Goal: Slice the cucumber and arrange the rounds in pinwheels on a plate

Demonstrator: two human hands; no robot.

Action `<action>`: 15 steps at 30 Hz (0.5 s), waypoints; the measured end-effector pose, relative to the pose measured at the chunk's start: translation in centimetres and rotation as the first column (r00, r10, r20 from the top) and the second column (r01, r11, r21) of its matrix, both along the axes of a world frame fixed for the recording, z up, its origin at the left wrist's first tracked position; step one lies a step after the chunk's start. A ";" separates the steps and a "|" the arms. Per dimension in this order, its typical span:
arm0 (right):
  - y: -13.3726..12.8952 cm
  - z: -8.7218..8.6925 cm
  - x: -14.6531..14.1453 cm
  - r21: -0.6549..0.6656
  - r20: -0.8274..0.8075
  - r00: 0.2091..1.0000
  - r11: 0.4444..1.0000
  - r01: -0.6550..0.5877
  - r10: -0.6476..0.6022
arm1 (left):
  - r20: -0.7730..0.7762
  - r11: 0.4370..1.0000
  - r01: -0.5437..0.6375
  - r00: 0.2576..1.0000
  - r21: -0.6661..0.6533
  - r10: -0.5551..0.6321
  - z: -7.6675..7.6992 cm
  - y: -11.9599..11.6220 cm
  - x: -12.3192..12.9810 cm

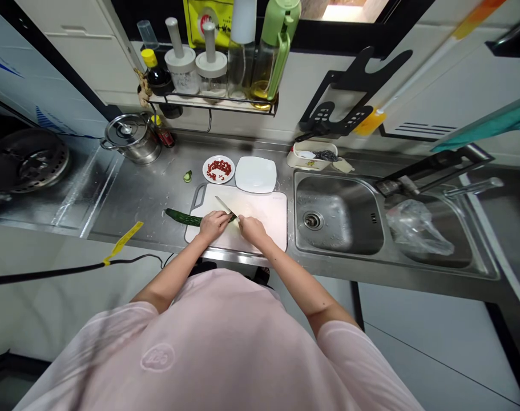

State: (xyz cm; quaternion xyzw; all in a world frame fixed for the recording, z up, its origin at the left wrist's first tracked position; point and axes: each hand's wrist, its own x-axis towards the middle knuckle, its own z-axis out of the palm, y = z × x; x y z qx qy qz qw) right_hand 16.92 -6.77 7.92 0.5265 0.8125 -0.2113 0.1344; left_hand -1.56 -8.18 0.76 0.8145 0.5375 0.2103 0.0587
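Observation:
A long green cucumber point(183, 217) lies across the left side of the white cutting board point(271, 220). Its right part is under my left hand point(214, 225), whose fingers are closed over it. My right hand point(252, 230) grips a knife, its handle hidden in the fist. The knife blade point(225, 206) points up and left, close to the cucumber's right end by my left fingertips. Behind the board stand a small plate point(206, 175) of chopped red pieces and a white square plate point(255, 174). A cut cucumber piece point(187, 176) rests on the counter left of the plates.
To the right is a steel sink point(341, 228), with a plastic bag point(420, 228) in the second basin. A lidded pot point(133, 140) and a small bottle point(162, 132) stand at the back left. Above hangs a seasoning rack point(212, 104); a pan point(26, 157) sits far left.

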 end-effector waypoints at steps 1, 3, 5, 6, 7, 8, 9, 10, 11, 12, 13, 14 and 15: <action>0.0 0.0 0.0 -0.001 0.003 1.000 1.000 -0.001 0.001 | -0.003 1.000 -0.001 1.000 0.001 0.001 0.0 0.0 0.0; -0.2 0.1 0.2 0.005 0.009 1.000 1.000 -0.001 0.001 | -0.009 1.000 -0.001 1.000 0.001 0.001 0.0 0.0 0.0; -0.6 0.2 0.8 0.005 0.019 1.000 1.000 -0.003 0.003 | -0.012 1.000 -0.001 1.000 0.003 0.001 0.0 -0.1 0.0; -0.9 0.2 1.2 0.001 0.025 1.000 1.000 -0.004 0.004 | -0.010 1.000 -0.003 1.000 0.003 0.003 0.0 -0.1 0.0; -1.2 0.2 1.6 -0.008 0.034 0.999 1.000 -0.004 0.005 | -0.006 1.000 -0.006 1.000 0.002 0.006 0.0 -0.1 0.1; -1.5 0.2 1.9 -0.018 0.043 0.999 1.000 -0.003 0.003 | -0.001 1.000 -0.009 1.000 0.001 0.009 0.0 -0.1 0.1; -1.7 0.2 2.3 -0.030 0.049 0.999 1.000 0.000 0.001 | 0.003 1.000 -0.012 1.000 -0.001 0.012 0.0 -0.1 0.1; -1.9 0.2 2.5 -0.041 0.052 0.999 0.999 0.004 -0.002 | 0.008 1.000 -0.015 1.000 -0.004 0.015 0.0 -0.1 0.1; -2.0 0.2 2.6 -0.048 0.052 0.999 0.999 0.008 -0.006 | 0.011 1.000 -0.018 1.000 -0.006 0.018 0.0 -0.1 0.1; -2.1 0.2 2.7 -0.053 0.051 0.999 0.999 0.011 -0.008 | 0.014 1.000 -0.018 1.000 -0.008 0.018 0.0 -0.1 0.1; -2.1 0.2 2.6 -0.054 0.050 0.999 0.998 0.013 -0.010 | 0.016 1.000 -0.018 1.000 -0.009 0.018 0.0 -0.1 0.1; -2.0 0.2 2.5 -0.049 0.047 0.999 0.999 0.013 -0.011 | 0.017 1.000 -0.017 1.000 -0.010 0.018 0.1 -0.1 0.1; -1.9 0.1 2.3 -0.041 0.044 0.999 0.999 0.012 -0.011 | 0.018 1.000 -0.017 1.000 -0.011 0.017 0.1 -0.1 0.1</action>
